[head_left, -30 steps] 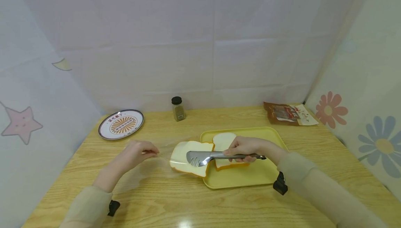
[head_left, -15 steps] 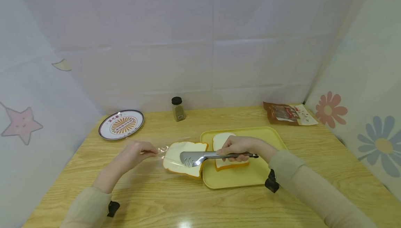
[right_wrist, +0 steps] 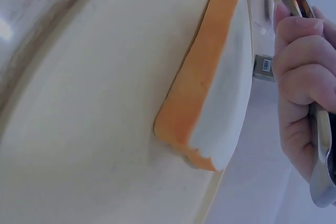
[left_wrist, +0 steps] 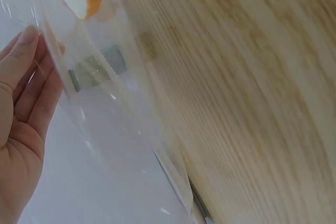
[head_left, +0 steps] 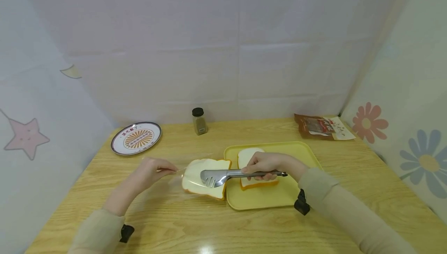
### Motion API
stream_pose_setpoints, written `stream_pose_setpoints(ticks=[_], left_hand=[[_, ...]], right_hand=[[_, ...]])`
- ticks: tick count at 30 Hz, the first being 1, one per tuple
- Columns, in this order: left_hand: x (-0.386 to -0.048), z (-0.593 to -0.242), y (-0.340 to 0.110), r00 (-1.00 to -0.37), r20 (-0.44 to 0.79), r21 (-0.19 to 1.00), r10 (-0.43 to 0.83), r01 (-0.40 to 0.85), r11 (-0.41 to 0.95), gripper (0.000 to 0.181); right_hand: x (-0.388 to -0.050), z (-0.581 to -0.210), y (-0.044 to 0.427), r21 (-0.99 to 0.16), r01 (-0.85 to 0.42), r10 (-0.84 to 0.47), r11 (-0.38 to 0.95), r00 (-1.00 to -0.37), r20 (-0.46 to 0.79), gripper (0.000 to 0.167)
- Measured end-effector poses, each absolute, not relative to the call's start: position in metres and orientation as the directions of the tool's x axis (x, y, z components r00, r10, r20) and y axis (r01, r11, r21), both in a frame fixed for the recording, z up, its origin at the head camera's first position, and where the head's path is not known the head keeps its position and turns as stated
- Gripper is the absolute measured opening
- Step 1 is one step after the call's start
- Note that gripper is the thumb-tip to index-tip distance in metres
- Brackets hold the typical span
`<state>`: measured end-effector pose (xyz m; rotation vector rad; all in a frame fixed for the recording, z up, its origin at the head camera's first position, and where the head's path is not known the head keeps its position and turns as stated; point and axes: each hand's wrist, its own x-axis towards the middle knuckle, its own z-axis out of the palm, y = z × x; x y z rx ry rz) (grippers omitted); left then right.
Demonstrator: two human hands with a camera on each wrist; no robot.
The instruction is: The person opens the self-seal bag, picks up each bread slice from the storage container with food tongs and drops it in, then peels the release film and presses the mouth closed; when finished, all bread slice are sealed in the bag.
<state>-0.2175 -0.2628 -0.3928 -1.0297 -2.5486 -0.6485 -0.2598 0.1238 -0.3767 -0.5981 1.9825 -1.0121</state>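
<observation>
My left hand (head_left: 155,170) pinches the edge of a clear plastic bag (left_wrist: 110,114) between thumb and fingers. A pair of metal tongs (head_left: 216,176) is gripped in my right hand (head_left: 263,165). The tongs clasp a white bread slice (head_left: 195,174) with an orange crust, held left of the tray. Shiny film lies across the slice's left part, so at least that part seems to be inside the bag. Below my right hand, a second bread slice (right_wrist: 202,87) lies on the yellow tray (head_left: 265,199), partly hidden by the hand in the head view.
A white patterned plate (head_left: 127,145) lies at the back left. Near the back wall stands a black-capped spice jar (head_left: 200,124). A brown and white food packet (head_left: 323,127) is at the back right. Fabric-covered walls border the wooden table (head_left: 174,223).
My right hand has moved left with the tongs and bread slice, bringing the slice off the tray's edge and further into the bag. My left hand has stayed nearly still.
</observation>
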Motion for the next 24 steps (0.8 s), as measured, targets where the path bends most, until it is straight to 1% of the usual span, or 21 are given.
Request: stream_pose_setpoints(ticks=[7, 13, 17, 20, 24], left_hand=[[-0.217, -0.393, -0.259, -0.68, 0.46, 0.27, 0.571, 0.72, 0.639, 0.016], [-0.217, -0.394, -0.256, -0.669, 0.469, 0.276, 0.576, 0.731, 0.624, 0.016], [-0.216, -0.395, -0.254, -0.682, 0.454, 0.294, 0.573, 0.722, 0.626, 0.015], [-0.214, -0.394, -0.255, -0.7, 0.436, 0.311, 0.566, 0.707, 0.635, 0.015], [-0.214, -0.394, -0.256, -0.713, 0.429, 0.333, 0.554, 0.695, 0.637, 0.017]], right_hand=[[-0.261, -0.379, 0.118, -0.844, 0.001, -0.71, 0.537, -0.539, -0.453, 0.044], [-0.26, -0.38, 0.112, -0.84, -0.011, -0.711, 0.542, -0.538, -0.452, 0.044], [-0.26, -0.381, 0.103, -0.845, -0.032, -0.728, 0.533, -0.527, -0.439, 0.047], [-0.261, -0.382, 0.098, -0.851, -0.023, -0.734, 0.525, -0.519, -0.438, 0.049], [-0.261, -0.381, 0.093, -0.854, -0.005, -0.729, 0.521, -0.523, -0.442, 0.049]])
